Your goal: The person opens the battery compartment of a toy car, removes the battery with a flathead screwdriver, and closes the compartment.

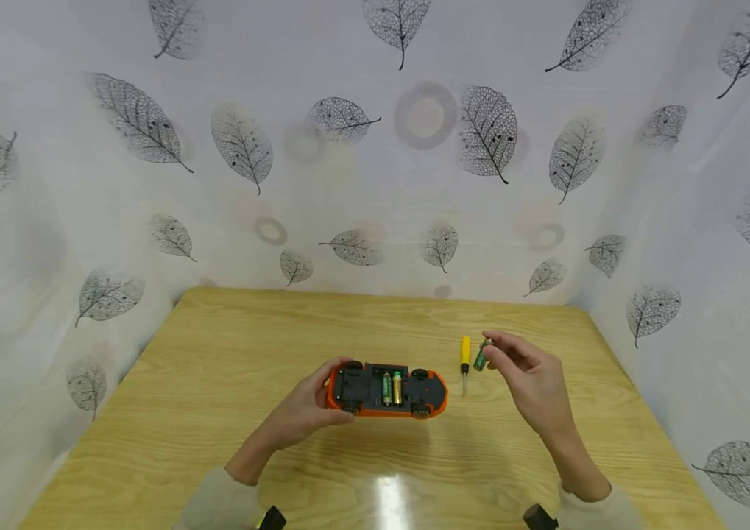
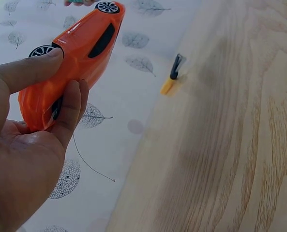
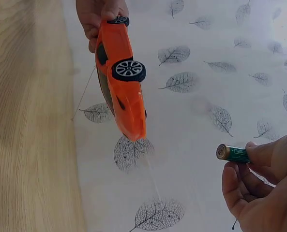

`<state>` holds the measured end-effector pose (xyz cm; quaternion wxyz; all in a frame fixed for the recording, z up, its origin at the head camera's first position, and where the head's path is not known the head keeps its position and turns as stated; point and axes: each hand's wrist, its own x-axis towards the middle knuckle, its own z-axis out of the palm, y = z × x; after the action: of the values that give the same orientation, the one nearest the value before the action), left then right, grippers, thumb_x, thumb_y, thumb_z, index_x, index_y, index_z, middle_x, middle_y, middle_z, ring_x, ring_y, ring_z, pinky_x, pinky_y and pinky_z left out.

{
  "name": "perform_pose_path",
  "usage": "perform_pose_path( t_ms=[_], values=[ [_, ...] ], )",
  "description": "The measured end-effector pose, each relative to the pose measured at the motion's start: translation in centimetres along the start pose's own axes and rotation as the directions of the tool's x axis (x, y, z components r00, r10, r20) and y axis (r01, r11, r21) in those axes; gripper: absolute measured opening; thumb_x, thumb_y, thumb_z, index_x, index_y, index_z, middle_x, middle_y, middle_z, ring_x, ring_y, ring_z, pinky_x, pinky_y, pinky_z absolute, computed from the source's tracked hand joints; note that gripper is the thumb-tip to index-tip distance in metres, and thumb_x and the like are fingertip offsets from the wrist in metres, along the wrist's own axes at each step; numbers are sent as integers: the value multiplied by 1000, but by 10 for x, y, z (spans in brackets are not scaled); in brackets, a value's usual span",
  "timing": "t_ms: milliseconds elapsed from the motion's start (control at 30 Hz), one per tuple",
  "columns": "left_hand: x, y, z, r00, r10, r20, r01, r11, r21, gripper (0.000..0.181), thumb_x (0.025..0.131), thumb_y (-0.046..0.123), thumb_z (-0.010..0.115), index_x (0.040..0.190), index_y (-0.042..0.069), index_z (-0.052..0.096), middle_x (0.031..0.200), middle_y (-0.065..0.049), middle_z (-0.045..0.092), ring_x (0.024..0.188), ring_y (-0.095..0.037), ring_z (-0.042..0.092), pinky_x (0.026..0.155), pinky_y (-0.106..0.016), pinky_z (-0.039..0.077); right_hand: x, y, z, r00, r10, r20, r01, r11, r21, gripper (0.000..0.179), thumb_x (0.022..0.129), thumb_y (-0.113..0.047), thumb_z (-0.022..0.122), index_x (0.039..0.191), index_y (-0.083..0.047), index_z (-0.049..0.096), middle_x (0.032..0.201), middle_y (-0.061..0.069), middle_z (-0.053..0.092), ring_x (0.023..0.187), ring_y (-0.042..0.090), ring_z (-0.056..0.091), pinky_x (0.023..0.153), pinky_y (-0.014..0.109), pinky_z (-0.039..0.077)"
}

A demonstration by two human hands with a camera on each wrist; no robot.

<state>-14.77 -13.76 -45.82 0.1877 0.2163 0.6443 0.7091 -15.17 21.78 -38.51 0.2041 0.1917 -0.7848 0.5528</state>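
Note:
My left hand (image 1: 305, 408) grips an orange toy car (image 1: 439, 394) by one end, its dark underside turned up toward the head camera. Two batteries (image 1: 391, 388) lie side by side in the open compartment in the middle of that underside. In the left wrist view, the thumb and fingers wrap around the car's body (image 2: 80, 53). To the right of the car, my right hand (image 1: 536, 383) pinches a green battery (image 1: 481, 355) between thumb and fingertips. The right wrist view shows this battery (image 3: 234, 153) with one gold-coloured end facing out, apart from the car.
A screwdriver (image 1: 465, 355) with a yellow handle lies on the wooden table (image 1: 249, 324) between the car and my right hand. A white sheet (image 1: 375, 184) printed with leaves hangs behind the table and on both sides.

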Motion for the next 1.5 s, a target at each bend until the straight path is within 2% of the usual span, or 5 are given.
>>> perform_pose_path(
  t_ms=[667,800,967,1233,1500],
  values=[
    [1,0,0,1000,8,7,-8,1000,10,89,90,-8,73,161,2,21,157,-29,32,134,-36,53,94,-36,58,-10,46,-45,973,224,-54,-230,955,-186,31,102,-14,68,126,5,70,94,6,75,76,15,69,56,22,52],
    [1,0,0,1000,8,8,-9,1000,12,88,90,-7,74,161,3,23,156,-30,33,133,-36,53,94,-36,58,-13,58,-50,956,290,-44,-293,939,-180,35,103,-17,68,129,5,69,97,1,75,77,11,69,54,24,52],
    [1,1,1,1000,3,4,-3,1000,15,87,90,-7,74,160,6,26,156,-29,33,133,-36,53,94,-36,58,-17,78,-51,928,374,-11,-372,919,-129,39,103,-18,67,131,9,65,101,-3,74,78,8,69,67,22,59],
    [0,1,1,1000,11,9,-11,1000,19,87,90,-9,73,161,3,24,156,-29,33,133,-37,53,93,-36,58,-22,101,-40,897,441,41,-435,895,-101,39,103,-14,66,131,13,63,110,25,71,78,9,68,75,30,61],
    [0,1,1,1000,18,15,-18,1000,11,88,90,-7,74,161,0,22,156,-30,32,133,-37,52,93,-36,58,-24,115,-27,855,510,88,-500,858,-117,38,102,-11,67,131,14,63,107,23,72,76,12,68,73,30,62]
  ],
)
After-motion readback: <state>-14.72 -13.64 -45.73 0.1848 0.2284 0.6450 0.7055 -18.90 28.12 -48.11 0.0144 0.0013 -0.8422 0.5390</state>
